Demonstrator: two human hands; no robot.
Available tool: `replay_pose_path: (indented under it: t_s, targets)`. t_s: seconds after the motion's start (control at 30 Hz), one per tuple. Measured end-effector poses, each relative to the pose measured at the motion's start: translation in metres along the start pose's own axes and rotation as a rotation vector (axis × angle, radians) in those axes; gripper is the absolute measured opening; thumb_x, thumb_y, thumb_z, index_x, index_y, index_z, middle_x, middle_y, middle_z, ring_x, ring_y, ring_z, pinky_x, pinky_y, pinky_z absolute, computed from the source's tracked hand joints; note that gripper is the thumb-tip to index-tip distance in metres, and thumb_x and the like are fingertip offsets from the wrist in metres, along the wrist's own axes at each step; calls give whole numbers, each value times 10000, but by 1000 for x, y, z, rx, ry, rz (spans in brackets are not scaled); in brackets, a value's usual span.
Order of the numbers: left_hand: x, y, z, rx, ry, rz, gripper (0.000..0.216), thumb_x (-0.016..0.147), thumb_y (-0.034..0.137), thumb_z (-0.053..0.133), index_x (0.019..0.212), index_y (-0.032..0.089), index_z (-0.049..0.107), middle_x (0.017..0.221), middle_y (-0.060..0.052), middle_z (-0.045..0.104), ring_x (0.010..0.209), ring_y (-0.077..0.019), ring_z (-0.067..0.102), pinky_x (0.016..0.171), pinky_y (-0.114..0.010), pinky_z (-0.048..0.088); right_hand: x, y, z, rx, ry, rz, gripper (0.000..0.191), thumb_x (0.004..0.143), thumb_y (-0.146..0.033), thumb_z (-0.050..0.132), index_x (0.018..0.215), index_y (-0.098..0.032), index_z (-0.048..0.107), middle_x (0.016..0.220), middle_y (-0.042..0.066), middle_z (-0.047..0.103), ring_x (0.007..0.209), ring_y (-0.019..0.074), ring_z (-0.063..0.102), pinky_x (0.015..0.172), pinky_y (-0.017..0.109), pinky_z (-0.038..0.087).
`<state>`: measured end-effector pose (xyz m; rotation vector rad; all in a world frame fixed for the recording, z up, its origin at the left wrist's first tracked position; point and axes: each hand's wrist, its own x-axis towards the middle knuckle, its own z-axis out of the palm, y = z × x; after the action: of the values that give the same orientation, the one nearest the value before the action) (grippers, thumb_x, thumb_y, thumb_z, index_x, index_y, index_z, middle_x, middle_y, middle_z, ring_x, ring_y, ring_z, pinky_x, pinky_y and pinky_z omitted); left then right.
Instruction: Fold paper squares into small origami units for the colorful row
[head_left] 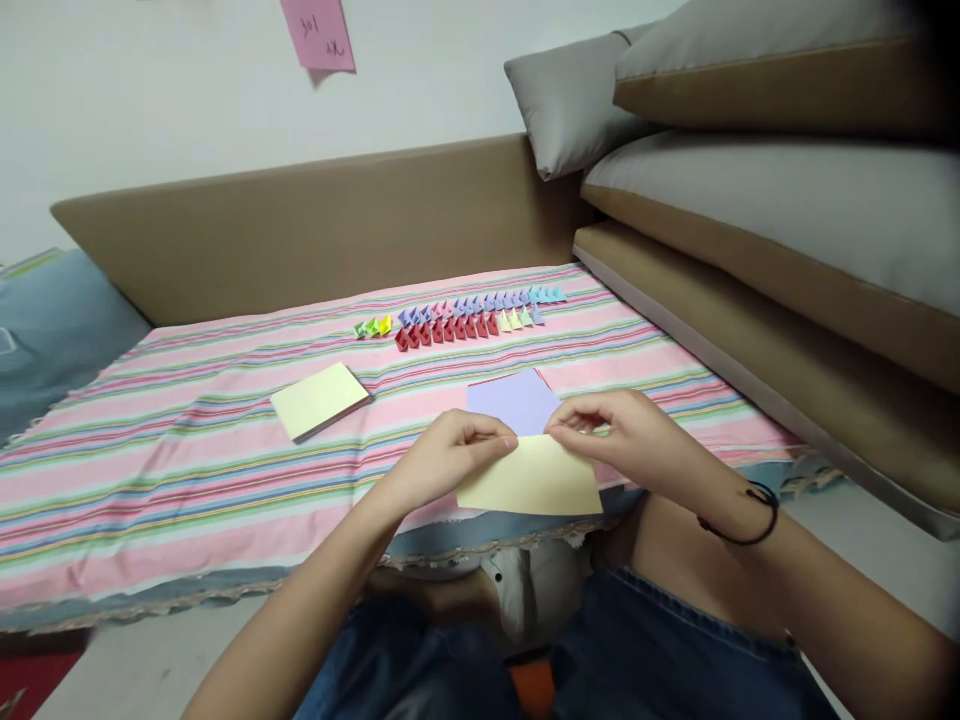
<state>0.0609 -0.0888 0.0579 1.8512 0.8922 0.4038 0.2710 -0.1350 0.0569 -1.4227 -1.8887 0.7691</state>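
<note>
Between my two hands is a pale yellow sheet of paper (531,480), tilted at the near edge of the striped cloth. My left hand (472,440) pinches its upper left corner, thumb and fingers pressed together. At the upper right corner, my right hand (600,425) grips the same sheet with closed fingertips. Just behind it lies a lavender sheet (514,397) on the cloth, with a thin red edge of another sheet showing under it. The yellow sheet covers the lavender sheet's near part.
A stack of pale yellow paper (321,402) lies to the left on the striped cloth (225,440). Rows of small folded paper pieces (450,328) in several colours stand farther back. Large grey and brown cushions (765,210) are piled at the right.
</note>
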Motion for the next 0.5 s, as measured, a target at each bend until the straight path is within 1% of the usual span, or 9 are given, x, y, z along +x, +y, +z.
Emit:
replay_pose_path:
  t_s: [0.1,0.2,0.23,0.27,0.3,0.33,0.4,0.5]
  targets:
    - [-9,-4,1,17,78,7,291,821,361,514,732,131,668,721,-22,615,674,-140,523,583,-226,380,-9,8,-7,-77,69,58,154,786,-257,544,725,-183,666,766,23,700,731,182,626,634,265,444]
    - [-16,-6,6,75,120,34,272,840,334,499,746,147,674,793,-25,655,747,-156,563,650,-231,407,-15,13,-9,-70,174,24,138,795,-285,568,815,-188,665,865,34,698,814,188,622,706,276,449]
    - [-17,-6,9,94,119,48,267,850,325,489,763,155,677,805,-23,665,757,-157,574,664,-232,412,-16,13,-5,-44,170,0,144,791,-295,587,859,-194,665,898,32,695,845,187,618,737,277,448]
    - [-18,-6,13,117,116,67,266,860,316,477,781,162,680,809,-20,674,761,-157,584,672,-233,416,-17,13,-1,-20,136,-24,161,779,-304,613,891,-200,665,916,27,692,860,185,614,750,275,447]
    - [-19,-6,17,149,125,86,262,867,305,468,797,170,681,808,-17,680,761,-157,592,678,-234,418,-18,12,5,2,95,-35,148,781,-303,619,882,-206,667,887,17,692,834,178,615,728,269,447]
    - [-19,-7,21,197,149,105,252,870,292,466,812,177,682,810,-16,686,763,-159,599,683,-236,419,-19,11,12,-2,47,-41,113,810,-283,588,834,-210,671,841,7,691,797,168,613,702,266,440]
    - [-21,-8,30,315,223,141,221,865,262,476,850,192,685,836,-16,698,787,-167,611,706,-245,421,-21,9,27,-34,78,-57,132,839,-244,551,782,-204,663,787,3,679,747,160,599,672,270,423]
    - [-26,-11,40,427,291,189,199,856,221,485,900,209,679,889,-18,706,826,-173,623,714,-247,427,-26,4,43,-75,114,-132,144,848,-211,545,760,-193,658,770,12,663,763,165,585,694,284,411]
